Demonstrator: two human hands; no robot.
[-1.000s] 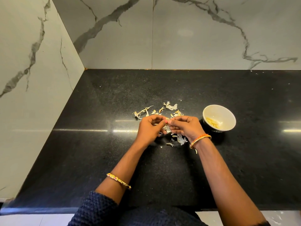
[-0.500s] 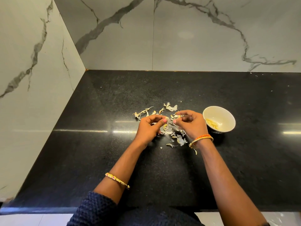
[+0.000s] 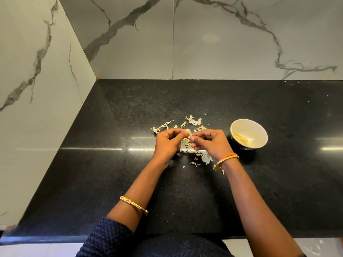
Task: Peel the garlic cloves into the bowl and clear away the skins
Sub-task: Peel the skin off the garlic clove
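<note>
A pale garlic clove (image 3: 189, 134) sits between both sets of fingertips, a little above the black counter. My left hand (image 3: 168, 143) pinches it from the left with curled fingers. My right hand (image 3: 209, 142) pinches it from the right; whether it holds the clove itself or its skin I cannot tell. Loose papery garlic skins (image 3: 194, 121) lie scattered behind and under the hands, with more skins (image 3: 205, 157) near my right wrist. A small cream bowl (image 3: 243, 125) stands to the right of the hands, with peeled cloves (image 3: 241, 140) at its bottom.
The black stone counter (image 3: 185, 191) runs into a corner where marble walls (image 3: 130, 49) rise on the left and at the back. Its front edge lies close to my body.
The hands had drifted slightly apart half a second ago; now the fingertips meet again on the clove, which shows pale between them. The bowl and skins have not moved.
</note>
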